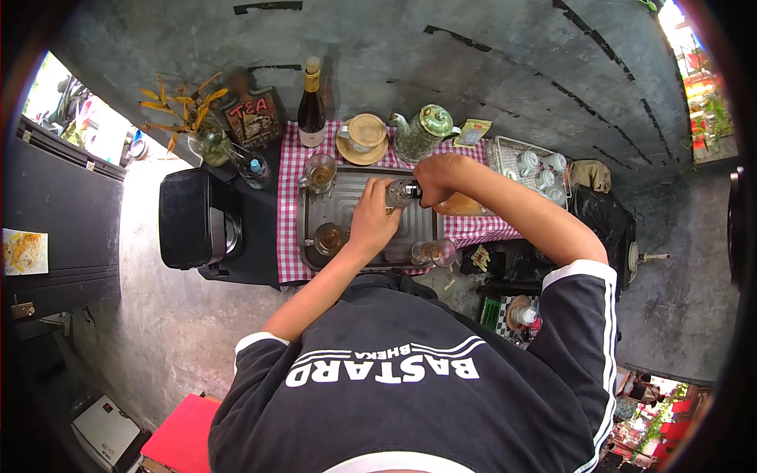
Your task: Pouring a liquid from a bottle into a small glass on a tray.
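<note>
My left hand is closed around a small clear glass container with a dark, shiny end, held over the metal tray. At that dark end my right hand is closed, its fingers curled; what they grip is mostly hidden. A glass mug with brown liquid stands at the tray's far left corner. Nearer my left forearm is a glass cup, also with some brown liquid. Another clear glass is at the tray's near right corner. A brownish rounded item sits partly behind my right forearm.
Along the wall stand a dark corked bottle, a lidded cup on a saucer, a green teapot and a small packet. A wire rack holds white cups. Left are a black appliance and a plant vase.
</note>
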Available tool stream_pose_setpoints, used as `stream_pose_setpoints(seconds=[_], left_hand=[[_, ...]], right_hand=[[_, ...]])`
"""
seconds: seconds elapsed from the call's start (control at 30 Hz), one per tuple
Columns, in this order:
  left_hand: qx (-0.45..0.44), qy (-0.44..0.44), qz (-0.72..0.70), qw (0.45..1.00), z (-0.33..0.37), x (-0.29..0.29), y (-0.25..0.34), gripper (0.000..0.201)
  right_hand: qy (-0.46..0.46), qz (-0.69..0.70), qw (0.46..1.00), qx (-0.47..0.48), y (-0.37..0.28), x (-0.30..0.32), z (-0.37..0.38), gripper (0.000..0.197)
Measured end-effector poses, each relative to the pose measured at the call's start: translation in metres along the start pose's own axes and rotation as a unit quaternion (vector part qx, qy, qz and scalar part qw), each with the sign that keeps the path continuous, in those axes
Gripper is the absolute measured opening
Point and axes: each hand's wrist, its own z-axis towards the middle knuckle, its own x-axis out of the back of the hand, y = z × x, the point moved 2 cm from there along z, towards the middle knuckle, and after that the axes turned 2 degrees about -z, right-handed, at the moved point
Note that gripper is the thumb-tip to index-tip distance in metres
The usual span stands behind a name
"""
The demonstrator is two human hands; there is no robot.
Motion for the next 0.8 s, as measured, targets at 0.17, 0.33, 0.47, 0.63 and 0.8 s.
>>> stream_pose_setpoints(seconds=[0.17,0.33,0.47,0.63,0.8], left_hand=[[0.008,-0.002,-0.015,1.000,0.0006,-0.0001,0.0011,0.050],[0.004,-0.003,-0.014,1.000,0.0001,0.0002,0.0012,0.050],[0.020,-0.011,-0.025,0.999,-0.0005,-0.0011,-0.0010,0.050],[0.016,-0.008,-0.018,1.000,-0.0014,-0.0001,0.0015,0.050],[-0.020,0.004,-0.012,1.000,-0.0020,0.0020,0.0047,0.047]], right_hand=[[-0.005,0.001,1.000,-0.005,0.0020,-0.0014,0.0029,0.043],[0.001,-0.008,1.000,0.002,0.0026,-0.0023,0.0031,0.043],[0.008,-0.006,1.000,0.003,0.0019,-0.0009,0.0013,0.043],[0.006,-0.009,1.000,0.001,0.0000,0.0015,0.0000,0.042],[-0.001,-0.011,1.000,0.001,-0.0018,0.0029,-0.0009,0.040]])
